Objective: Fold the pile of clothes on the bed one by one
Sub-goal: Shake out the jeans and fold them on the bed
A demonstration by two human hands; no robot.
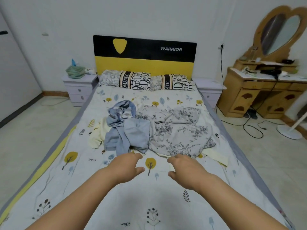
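A pile of clothes lies in the middle of the bed (166, 205). A crumpled blue garment (127, 130) is on its left, a grey floral garment (179, 133) on its right, and pale cream cloth (98, 135) shows underneath at both sides. My left hand (127, 166) hovers just in front of the blue garment, fingers relaxed and holding nothing. My right hand (184, 168) reaches toward the near edge of the floral garment, fingers loosely spread, also holding nothing. Both hands are over the tree-print sheet, apart from the clothes.
Two patterned pillows (132, 79) lie against the black-and-yellow headboard (144, 55). White nightstands (79, 87) flank the bed. A wooden dressing table with a heart mirror (264, 90) stands right, with cables (249, 128) and a fan base (289, 130) on the floor.
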